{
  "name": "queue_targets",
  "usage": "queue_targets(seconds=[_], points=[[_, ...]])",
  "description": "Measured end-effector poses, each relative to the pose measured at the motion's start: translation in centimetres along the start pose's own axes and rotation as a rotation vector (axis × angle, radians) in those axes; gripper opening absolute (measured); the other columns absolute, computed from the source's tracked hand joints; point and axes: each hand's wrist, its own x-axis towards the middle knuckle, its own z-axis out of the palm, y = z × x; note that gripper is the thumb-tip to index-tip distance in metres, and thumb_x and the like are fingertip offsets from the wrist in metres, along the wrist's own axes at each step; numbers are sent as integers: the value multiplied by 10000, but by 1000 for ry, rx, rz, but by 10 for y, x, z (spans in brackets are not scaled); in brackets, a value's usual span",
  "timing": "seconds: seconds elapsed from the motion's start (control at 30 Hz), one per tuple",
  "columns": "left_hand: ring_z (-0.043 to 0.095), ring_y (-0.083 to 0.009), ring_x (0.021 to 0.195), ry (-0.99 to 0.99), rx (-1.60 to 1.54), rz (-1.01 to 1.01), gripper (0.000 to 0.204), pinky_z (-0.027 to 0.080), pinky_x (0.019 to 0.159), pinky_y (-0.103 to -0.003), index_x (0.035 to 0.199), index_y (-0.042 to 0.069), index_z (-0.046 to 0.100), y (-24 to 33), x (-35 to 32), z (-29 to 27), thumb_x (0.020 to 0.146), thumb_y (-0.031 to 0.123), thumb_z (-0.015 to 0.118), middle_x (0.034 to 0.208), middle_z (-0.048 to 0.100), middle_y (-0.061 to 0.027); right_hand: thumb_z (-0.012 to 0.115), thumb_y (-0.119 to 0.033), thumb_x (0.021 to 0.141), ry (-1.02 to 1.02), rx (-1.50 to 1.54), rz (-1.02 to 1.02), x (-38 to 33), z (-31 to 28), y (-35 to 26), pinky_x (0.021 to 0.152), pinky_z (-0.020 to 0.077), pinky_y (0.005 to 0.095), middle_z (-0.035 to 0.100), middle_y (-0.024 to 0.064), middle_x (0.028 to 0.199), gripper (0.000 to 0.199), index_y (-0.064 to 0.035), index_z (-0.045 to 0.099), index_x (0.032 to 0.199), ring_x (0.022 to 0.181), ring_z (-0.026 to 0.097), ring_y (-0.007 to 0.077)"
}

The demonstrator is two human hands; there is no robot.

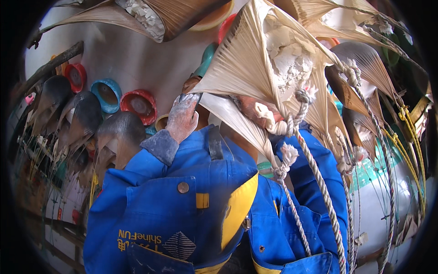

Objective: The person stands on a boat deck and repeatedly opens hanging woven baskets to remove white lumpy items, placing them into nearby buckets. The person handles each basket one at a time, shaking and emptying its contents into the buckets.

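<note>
A pale pleated cloth sling [232, 59] hangs before me, gathered at its corners and holding broken white lumps [292, 55]. My left hand [180, 119], dusted with white powder, is raised to the sling's left corner; its fingers close on the cloth edge there. Partly behind the cloth is my right hand [255, 110], close to a thick knotted rope [296, 121]; its fingers are mostly hidden. A second knotted rope [287, 162] runs down from a lower cloth corner across my blue jacket.
More cloth slings [121, 137] hang in a row at the left, dark above and brown below. Red [139, 107] and blue basins [106, 96] stand beyond them. Several slings with ropes and yellow cords [413, 137] crowd the right. A dark pole [50, 68] slants at the upper left.
</note>
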Motion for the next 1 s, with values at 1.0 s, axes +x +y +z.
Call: queue_targets(seconds=[1.0], points=[[628, -286, 787, -523, -208, 437, 247, 495, 681, -451, 1064, 89, 623, 127, 41, -44, 864, 190, 519, 919, 638, -112, 536, -178, 836, -107, -20, 56, -20, -35, -37, 681, 489, 466, 613, 182, 823, 173, -73, 647, 919, 767, 621, 368]])
